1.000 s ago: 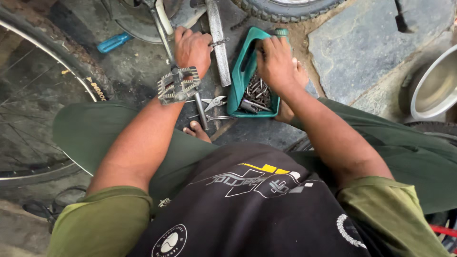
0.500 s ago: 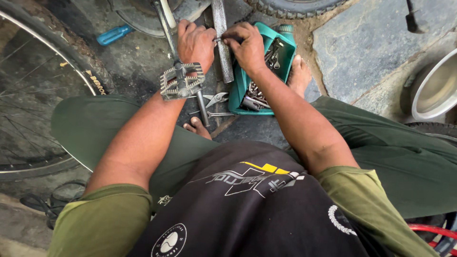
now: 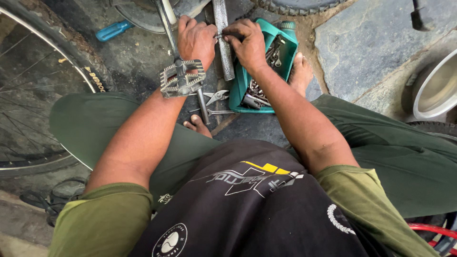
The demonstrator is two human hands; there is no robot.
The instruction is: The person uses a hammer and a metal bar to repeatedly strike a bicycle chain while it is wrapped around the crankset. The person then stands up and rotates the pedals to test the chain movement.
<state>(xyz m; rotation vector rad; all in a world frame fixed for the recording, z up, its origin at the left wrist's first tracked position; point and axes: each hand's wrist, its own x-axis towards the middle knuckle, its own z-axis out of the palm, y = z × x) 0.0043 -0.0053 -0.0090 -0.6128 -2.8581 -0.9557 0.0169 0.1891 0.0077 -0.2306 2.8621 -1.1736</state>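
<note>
R hand (image 3: 245, 43) left green tray (image 3: 285, 52) – now pinching small part by L hand (image 3: 195, 40); L fingers curled, unchanged.

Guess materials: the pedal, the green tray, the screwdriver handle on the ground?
Pedal: looks like bare cast metal, dull grey, toothed cage edges. Green tray: likely moulded plastic, uniform teal colour, rounded rim, scuffed and dirty. Screwdriver handle: probably plastic, smooth bright blue; too small to tell more.

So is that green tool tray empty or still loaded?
Loaded. The green tool tray holds a heap of metal tools; the right hand is over its left rim.
</note>
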